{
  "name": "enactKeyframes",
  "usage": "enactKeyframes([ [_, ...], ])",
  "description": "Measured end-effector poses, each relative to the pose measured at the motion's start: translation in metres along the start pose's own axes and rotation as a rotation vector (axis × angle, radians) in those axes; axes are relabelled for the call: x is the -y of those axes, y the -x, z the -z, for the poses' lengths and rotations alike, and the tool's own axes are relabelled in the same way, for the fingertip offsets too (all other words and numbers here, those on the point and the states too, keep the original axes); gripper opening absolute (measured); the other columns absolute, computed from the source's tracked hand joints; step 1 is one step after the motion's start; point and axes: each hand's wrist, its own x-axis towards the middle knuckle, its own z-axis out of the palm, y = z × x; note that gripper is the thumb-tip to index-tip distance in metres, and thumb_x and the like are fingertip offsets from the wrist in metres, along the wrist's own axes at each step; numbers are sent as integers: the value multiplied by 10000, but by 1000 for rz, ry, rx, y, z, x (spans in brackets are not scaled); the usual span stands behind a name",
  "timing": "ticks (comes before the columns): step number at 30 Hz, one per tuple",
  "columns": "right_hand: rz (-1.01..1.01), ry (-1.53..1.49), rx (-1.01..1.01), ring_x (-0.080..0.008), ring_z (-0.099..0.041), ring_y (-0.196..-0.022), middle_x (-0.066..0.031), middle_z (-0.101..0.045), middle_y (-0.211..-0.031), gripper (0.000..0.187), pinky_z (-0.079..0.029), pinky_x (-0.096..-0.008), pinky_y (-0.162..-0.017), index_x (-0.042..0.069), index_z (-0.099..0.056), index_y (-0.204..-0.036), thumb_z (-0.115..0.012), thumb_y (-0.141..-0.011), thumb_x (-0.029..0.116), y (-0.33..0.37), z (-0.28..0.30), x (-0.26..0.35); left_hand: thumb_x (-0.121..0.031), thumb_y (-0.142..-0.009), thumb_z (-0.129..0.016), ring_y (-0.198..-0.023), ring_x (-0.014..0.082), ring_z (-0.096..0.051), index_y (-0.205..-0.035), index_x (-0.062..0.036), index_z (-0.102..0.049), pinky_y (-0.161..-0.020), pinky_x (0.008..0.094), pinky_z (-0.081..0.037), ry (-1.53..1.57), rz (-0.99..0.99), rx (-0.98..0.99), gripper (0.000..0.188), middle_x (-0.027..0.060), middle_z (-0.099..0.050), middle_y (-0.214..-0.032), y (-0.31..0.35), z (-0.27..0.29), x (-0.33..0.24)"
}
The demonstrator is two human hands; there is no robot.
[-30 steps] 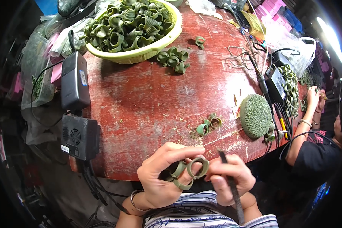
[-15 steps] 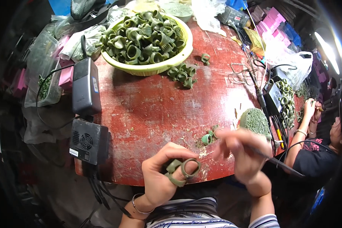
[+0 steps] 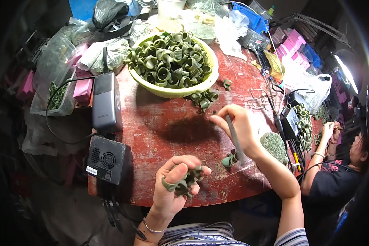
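Note:
My left hand (image 3: 170,186), palm partly up near the table's front edge, holds a bunch of green ring-shaped pieces (image 3: 183,180) in its curled fingers. My right hand (image 3: 238,125) is raised over the table to the right. It grips a flat, narrow grey blade-like tool (image 3: 234,137) that slants down past the palm; whether it is a knife or a file I cannot tell. Below the tool, a few green rings (image 3: 228,160) lie on the red table. Beyond my hands, a yellow-green basket (image 3: 174,92) is heaped with ribbed green rings (image 3: 172,57).
Several loose rings (image 3: 203,100) lie beside the basket. A round speckled green block (image 3: 274,146) sits at right, near cables and more rings (image 3: 303,127). Two dark boxes (image 3: 106,102) (image 3: 108,160) line the left edge. Another person (image 3: 336,172) works at far right.
My right hand has moved up and away from the front edge with the tool. My left fingers have curled around the rings, which sat around the thumb before. The whole view has shifted slightly.

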Motion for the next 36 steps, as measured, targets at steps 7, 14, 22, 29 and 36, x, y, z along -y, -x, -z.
enactKeyframes([
  [7,-112,-493,69,-82,-481,-506,-45,-536,-567,185,-374,-232,-461,20,-576,-658,-729,-708,110,66,40,53,-39,-713,-713,-746,104,-570,-1032,-25,-599,-571,204,-454,-816,-243,-55,339,59,-596,-902,-1,-23,14],
  [14,114,-536,-62,-119,-542,-562,-83,-571,-709,257,-425,-224,-486,-4,-654,-913,-723,-722,154,96,52,51,-5,-662,-740,-801,102,-570,-1051,-27,-613,-698,228,-464,-1002,-305,69,410,66,-611,-938,10,-32,17],
  [22,32,-647,-118,-142,-561,-388,-130,-603,-510,371,-432,-213,-378,-18,-552,-929,-481,-899,344,126,58,50,39,-673,-721,-841,134,-603,-1041,30,-576,-739,241,-487,-614,-71,83,395,126,-609,-983,12,-36,24],
  [29,88,-826,-72,-167,-619,-547,-101,-652,-669,146,-491,-255,-502,-30,-631,-920,-614,-802,54,130,54,39,-20,-634,-740,-647,211,-610,-958,48,-528,-416,216,-453,-623,-44,1,393,235,-610,-846,12,-43,28],
  [36,101,-824,-98,-174,-614,-571,-95,-653,-711,160,-483,-265,-503,-31,-625,-920,-634,-790,61,128,54,35,2,-716,-688,-835,169,-609,-1051,37,-534,-757,287,-500,-305,110,153,370,175,-616,-980,12,-37,28],
])
